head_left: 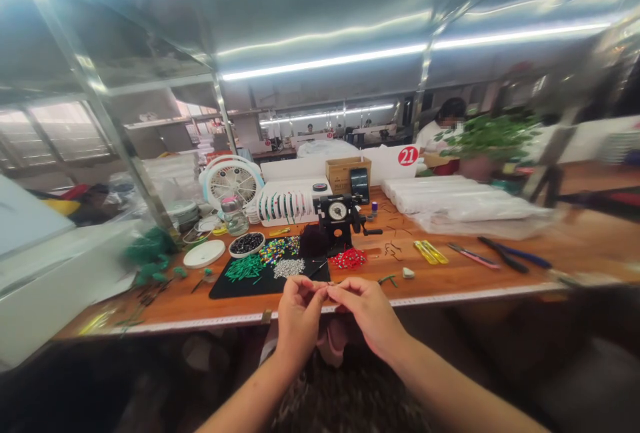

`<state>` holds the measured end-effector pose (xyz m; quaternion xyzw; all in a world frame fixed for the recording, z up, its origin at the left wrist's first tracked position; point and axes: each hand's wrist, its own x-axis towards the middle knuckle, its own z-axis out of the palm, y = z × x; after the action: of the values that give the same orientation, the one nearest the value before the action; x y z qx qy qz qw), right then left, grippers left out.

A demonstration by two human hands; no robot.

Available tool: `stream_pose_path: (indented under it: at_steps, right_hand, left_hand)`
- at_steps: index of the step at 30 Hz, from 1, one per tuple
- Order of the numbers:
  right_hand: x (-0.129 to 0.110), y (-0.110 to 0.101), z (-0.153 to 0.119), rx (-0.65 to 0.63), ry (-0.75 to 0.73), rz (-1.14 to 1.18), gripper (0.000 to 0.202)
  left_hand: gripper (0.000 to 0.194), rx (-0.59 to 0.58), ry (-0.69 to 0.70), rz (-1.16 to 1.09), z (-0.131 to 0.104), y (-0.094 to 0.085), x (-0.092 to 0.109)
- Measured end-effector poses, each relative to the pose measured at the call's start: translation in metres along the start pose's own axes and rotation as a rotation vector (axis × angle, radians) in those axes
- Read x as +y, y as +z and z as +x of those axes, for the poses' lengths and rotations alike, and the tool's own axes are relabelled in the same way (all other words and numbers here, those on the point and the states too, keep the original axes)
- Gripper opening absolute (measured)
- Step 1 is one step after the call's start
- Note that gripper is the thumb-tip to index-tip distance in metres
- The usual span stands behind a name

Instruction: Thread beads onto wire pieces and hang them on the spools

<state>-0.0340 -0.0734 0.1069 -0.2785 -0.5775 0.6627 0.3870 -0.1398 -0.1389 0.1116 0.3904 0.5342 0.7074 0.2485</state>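
Note:
My left hand (301, 313) and my right hand (367, 309) meet over the front edge of the wooden table (360, 279). Both are closed in a pinch, thumbs against fingers, tip to tip. Whatever lies between the fingertips is too small to make out. Just beyond them a black mat (220, 288) bears green tube-like pieces (245, 268), silvery beads (289, 268) and mixed coloured beads (273, 251). To the right of the mat lies a pile of red pieces (349, 259). A black hand-cranked machine with a dial (339, 211) stands behind the mat.
A white fan (233, 183), a glass jar (235, 216) and a dish of black beads (247, 243) are at left. Pliers (505, 256), a cutter knife (473, 256) and yellow packets (430, 252) lie at right, before wrapped white rolls (460, 199). A person (435, 133) sits beyond.

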Motion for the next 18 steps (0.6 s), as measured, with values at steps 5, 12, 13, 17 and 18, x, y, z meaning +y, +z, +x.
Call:
stream_pose_path:
  at_steps: [5,12,13,17,18]
  right_hand:
    - [0.0,-0.003,0.005,-0.045,0.04,-0.047,0.023]
    - [-0.003,-0.006,0.009,-0.146,0.062,-0.037,0.025]
    - [-0.003,-0.006,0.009,-0.143,0.065,-0.04,0.025]
    - [-0.005,-0.007,0.009,-0.109,0.113,0.008,0.022]
    - [-0.005,-0.007,0.009,-0.106,0.126,0.026,0.022]
  left_hand:
    - [0.026,-0.026,-0.037,0.109,0.006,-0.005,-0.003]
    - [0.031,-0.176,-0.181,0.171,0.013,-0.011,0.004]
    - [0.033,-0.185,-0.224,0.152,0.013,-0.011,0.005]
    - [0.04,-0.198,-0.415,-0.034,0.012,-0.009,0.009]
    - [0.04,-0.196,-0.444,-0.08,0.012,-0.008,0.01]
